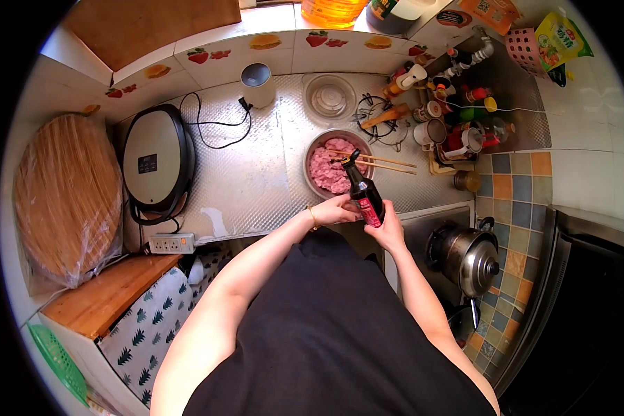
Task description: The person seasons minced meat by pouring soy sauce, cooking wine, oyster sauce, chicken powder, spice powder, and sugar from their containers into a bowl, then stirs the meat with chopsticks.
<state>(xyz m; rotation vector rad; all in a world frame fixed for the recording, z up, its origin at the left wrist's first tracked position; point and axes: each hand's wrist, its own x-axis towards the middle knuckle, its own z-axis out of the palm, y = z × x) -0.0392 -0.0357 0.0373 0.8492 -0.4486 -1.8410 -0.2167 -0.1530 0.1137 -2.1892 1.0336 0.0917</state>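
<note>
A dark glass sauce bottle [365,193] with a red label is held tilted, its neck over the near right part of a metal bowl [308,176]. My right hand [387,227] is wrapped round the bottle's lower end. From the left, my left hand [338,209] has its fingers closed against the bottle's side, just in front of the bowl's near rim. Raw minced meat [328,170] lies in the bowl. Two wooden chopsticks [388,163] rest in the meat and stick out over the right rim. Whether sauce is flowing cannot be made out.
Behind the bowl is a clear round dish [330,97]. Several seasoning bottles and jars [464,125] crowd the back right. A lidded pot [470,256] sits on the right. Leftward are a grey cup [258,87], an electric griddle [158,158], a power strip [172,243] and a wrapped wooden board [69,197].
</note>
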